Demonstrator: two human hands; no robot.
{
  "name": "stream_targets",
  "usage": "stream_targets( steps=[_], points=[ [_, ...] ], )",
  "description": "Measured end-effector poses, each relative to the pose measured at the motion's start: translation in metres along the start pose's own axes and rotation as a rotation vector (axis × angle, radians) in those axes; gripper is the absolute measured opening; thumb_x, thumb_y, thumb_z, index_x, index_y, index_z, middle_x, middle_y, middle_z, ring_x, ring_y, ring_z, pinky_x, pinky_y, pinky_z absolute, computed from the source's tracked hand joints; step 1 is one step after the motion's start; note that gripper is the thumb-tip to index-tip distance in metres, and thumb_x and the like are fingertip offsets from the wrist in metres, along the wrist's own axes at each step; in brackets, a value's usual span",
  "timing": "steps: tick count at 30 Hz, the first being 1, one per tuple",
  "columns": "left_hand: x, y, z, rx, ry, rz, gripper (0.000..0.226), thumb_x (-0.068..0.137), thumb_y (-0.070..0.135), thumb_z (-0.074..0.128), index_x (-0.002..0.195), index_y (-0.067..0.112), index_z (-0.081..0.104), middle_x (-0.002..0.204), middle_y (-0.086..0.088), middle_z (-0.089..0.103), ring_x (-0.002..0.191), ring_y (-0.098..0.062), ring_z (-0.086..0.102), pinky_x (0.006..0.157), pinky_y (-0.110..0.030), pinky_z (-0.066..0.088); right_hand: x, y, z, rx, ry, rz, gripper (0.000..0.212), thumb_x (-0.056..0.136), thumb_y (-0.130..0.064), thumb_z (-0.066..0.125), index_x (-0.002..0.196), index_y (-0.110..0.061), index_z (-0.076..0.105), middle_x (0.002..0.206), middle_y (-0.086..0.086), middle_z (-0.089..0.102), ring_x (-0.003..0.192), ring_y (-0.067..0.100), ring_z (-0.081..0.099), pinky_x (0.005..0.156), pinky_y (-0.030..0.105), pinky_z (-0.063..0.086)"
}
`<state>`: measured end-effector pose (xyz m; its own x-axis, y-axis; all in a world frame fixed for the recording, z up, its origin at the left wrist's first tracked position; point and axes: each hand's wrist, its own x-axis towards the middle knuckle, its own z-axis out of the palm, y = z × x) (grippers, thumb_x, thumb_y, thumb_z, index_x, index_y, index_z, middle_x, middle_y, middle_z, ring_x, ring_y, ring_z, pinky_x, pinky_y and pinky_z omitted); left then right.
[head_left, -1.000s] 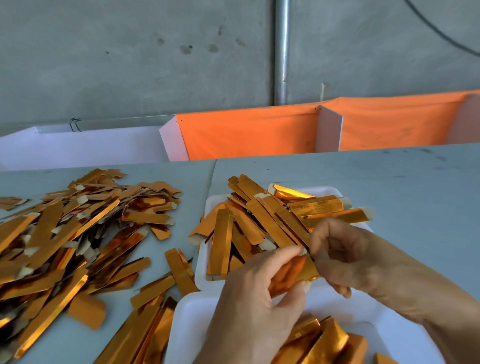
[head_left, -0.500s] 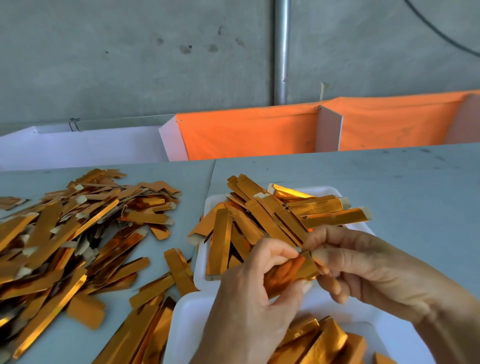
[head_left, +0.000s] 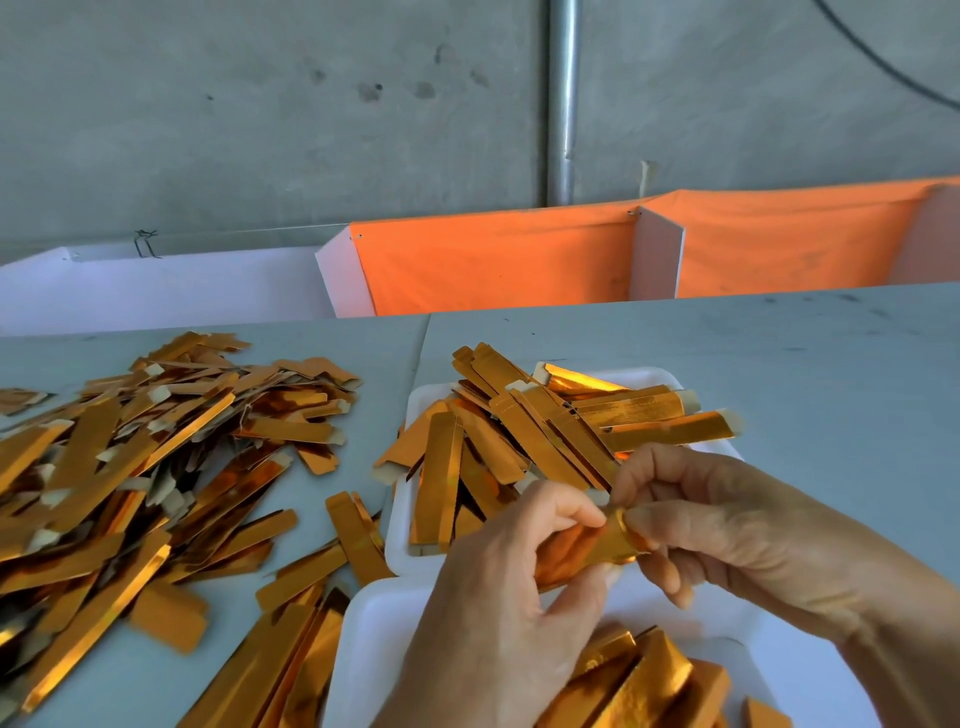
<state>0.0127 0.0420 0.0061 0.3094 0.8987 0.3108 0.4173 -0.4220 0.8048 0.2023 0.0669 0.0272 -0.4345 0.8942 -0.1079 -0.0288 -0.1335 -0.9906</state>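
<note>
Both hands were on it: the gold foil strip (head_left: 582, 548) sat up off the table, held over the near white tray (head_left: 371, 629). The left hand (head_left: 498, 613) curled round it, thumb and forefinger pinching its upper edge, the strip's body running down between thumb and fingers. The right hand (head_left: 737, 535) pinched the strip's far end, fingertips meeting the left's. Behind them lay the far tray (head_left: 415, 410) of strips, and a loose pile (head_left: 130, 467) lay to the left.
</note>
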Motion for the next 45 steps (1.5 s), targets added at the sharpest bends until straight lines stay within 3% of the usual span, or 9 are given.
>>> stream_targets(
  steps=[15, 20, 25, 28, 31, 34, 36, 39, 45],
  points=[
    [-0.001, -0.002, -0.001, 0.047, 0.003, 0.078, 0.028, 0.084, 0.032, 0.066, 0.099, 0.049, 0.049, 0.093, 0.025, 0.061, 0.095, 0.001, 0.058, 0.072, -0.007, 0.044, 0.000, -0.002, 0.004, -0.056, 0.070, -0.029, 0.006, 0.072, -0.011, 0.065, 0.077, -0.012, 0.066, 0.060, 0.012, 0.057, 0.050, 0.020, 0.055, 0.047, 0.025, 0.049],
    [0.000, -0.003, 0.000, 0.153, 0.023, 0.145, 0.025, 0.086, 0.039, 0.062, 0.102, 0.049, 0.046, 0.099, 0.028, 0.055, 0.093, -0.002, 0.055, 0.073, -0.013, 0.045, 0.002, 0.000, 0.005, -0.182, 0.121, -0.066, 0.005, 0.087, -0.004, 0.064, 0.086, -0.005, 0.060, 0.058, 0.014, 0.061, 0.048, 0.022, 0.056, 0.049, 0.023, 0.047],
    [0.000, -0.004, 0.003, 0.226, 0.062, 0.202, 0.033, 0.080, 0.045, 0.054, 0.111, 0.043, 0.043, 0.126, 0.031, 0.041, 0.100, -0.004, 0.058, 0.084, -0.028, 0.052, -0.001, 0.000, 0.003, -0.165, 0.056, -0.062, 0.015, 0.072, -0.009, 0.065, 0.086, -0.008, 0.059, 0.056, 0.010, 0.058, 0.046, 0.018, 0.053, 0.048, 0.020, 0.045],
    [0.001, -0.004, 0.004, 0.260, 0.089, 0.267, 0.029, 0.080, 0.037, 0.059, 0.107, 0.036, 0.049, 0.126, 0.026, 0.045, 0.099, -0.001, 0.058, 0.081, -0.031, 0.054, -0.001, 0.000, 0.000, -0.177, 0.025, -0.058, 0.016, 0.069, -0.004, 0.063, 0.084, -0.009, 0.060, 0.056, 0.008, 0.057, 0.047, 0.016, 0.053, 0.048, 0.020, 0.044],
    [0.002, -0.005, 0.004, 0.300, 0.120, 0.307, 0.023, 0.078, 0.030, 0.064, 0.100, 0.033, 0.057, 0.114, 0.019, 0.058, 0.096, 0.001, 0.057, 0.075, -0.033, 0.057, 0.000, 0.002, -0.001, -0.237, 0.022, -0.067, 0.015, 0.068, -0.005, 0.062, 0.081, -0.013, 0.061, 0.057, 0.006, 0.057, 0.048, 0.015, 0.053, 0.050, 0.019, 0.045],
    [0.002, -0.007, 0.001, 0.284, 0.097, 0.276, 0.021, 0.080, 0.036, 0.062, 0.101, 0.033, 0.060, 0.111, 0.021, 0.060, 0.096, 0.002, 0.057, 0.076, -0.027, 0.055, 0.001, 0.005, -0.002, -0.154, -0.004, -0.095, 0.013, 0.073, -0.009, 0.065, 0.085, -0.016, 0.067, 0.063, 0.009, 0.058, 0.052, 0.017, 0.055, 0.052, 0.020, 0.046],
    [0.001, -0.005, -0.001, 0.183, 0.051, 0.200, 0.027, 0.080, 0.038, 0.061, 0.107, 0.039, 0.056, 0.114, 0.030, 0.056, 0.099, 0.002, 0.058, 0.078, -0.017, 0.051, 0.000, 0.007, -0.005, -0.019, -0.073, -0.091, 0.016, 0.077, -0.014, 0.070, 0.093, -0.012, 0.069, 0.067, 0.011, 0.057, 0.053, 0.018, 0.057, 0.052, 0.022, 0.049],
    [0.000, -0.003, -0.005, -0.013, 0.020, 0.153, 0.025, 0.078, 0.033, 0.065, 0.102, 0.042, 0.061, 0.103, 0.031, 0.063, 0.095, 0.004, 0.061, 0.072, -0.005, 0.044, 0.001, 0.008, -0.009, 0.208, -0.202, -0.087, 0.028, 0.077, -0.022, 0.078, 0.099, -0.007, 0.069, 0.065, 0.005, 0.055, 0.051, 0.015, 0.058, 0.050, 0.023, 0.050],
    [-0.002, 0.002, -0.008, -0.177, -0.058, 0.157, 0.020, 0.078, 0.040, 0.065, 0.098, 0.038, 0.066, 0.091, 0.021, 0.068, 0.082, 0.000, 0.064, 0.066, -0.009, 0.045, 0.003, 0.012, -0.009, 0.319, -0.239, -0.079, 0.025, 0.073, -0.024, 0.082, 0.089, -0.009, 0.071, 0.057, 0.001, 0.052, 0.043, 0.011, 0.053, 0.046, 0.020, 0.046]
  ],
)
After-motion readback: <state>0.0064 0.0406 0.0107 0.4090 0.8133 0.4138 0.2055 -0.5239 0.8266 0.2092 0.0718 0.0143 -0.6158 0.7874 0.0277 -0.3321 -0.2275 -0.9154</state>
